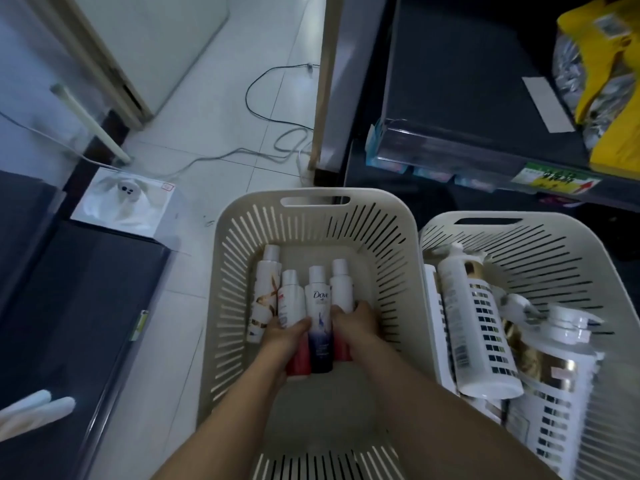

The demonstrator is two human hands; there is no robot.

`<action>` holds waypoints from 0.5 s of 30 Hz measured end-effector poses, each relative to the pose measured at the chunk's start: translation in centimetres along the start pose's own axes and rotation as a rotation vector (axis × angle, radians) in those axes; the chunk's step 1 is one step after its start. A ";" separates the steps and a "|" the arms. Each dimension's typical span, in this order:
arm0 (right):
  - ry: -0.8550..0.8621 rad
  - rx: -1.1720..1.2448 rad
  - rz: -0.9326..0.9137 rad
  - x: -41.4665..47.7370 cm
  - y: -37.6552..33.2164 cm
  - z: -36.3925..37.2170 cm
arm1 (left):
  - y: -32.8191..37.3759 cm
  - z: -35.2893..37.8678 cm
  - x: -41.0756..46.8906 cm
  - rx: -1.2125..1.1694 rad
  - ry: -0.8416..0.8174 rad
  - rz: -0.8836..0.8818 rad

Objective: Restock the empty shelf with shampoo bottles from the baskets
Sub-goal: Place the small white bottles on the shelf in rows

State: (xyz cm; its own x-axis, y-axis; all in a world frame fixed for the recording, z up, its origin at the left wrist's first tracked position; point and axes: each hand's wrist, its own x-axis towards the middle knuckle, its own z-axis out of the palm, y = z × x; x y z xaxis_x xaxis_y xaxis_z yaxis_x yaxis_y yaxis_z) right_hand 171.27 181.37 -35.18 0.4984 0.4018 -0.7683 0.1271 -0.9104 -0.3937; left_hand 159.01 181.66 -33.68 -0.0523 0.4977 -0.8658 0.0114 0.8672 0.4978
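The left grip (282,337) is clenched on a red bottle (291,296); the right grip (355,323) is clenched on the end bottle (341,285). The Dove bottle (320,306) is held between them. A gold bottle (266,292) is laid just left. All four are laid in the left basket (315,195), caps toward its far wall. Big bottles (474,323) are piled in the right basket (554,216), near the dark shelf (450,81).
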 end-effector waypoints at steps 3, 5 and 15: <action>-0.058 0.011 -0.042 -1.3 0.6 0.5 | 0.0 -1.2 -1.6 -0.026 -0.082 0.034; -0.100 0.090 -0.080 -2.8 0.3 0.4 | 0.4 -1.6 -3.2 -0.094 -0.120 0.053; -0.462 0.551 -0.165 -12.1 -1.0 -5.6 | 2.6 -5.3 -14.6 -0.261 -0.294 0.237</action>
State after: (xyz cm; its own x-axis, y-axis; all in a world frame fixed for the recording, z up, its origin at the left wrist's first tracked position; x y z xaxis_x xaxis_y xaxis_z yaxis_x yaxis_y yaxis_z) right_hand 169.91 176.86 -22.64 0.0828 0.6403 -0.7636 -0.3407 -0.7019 -0.6255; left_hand 154.53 176.56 -19.47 0.2075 0.6981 -0.6853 -0.2654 0.7144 0.6475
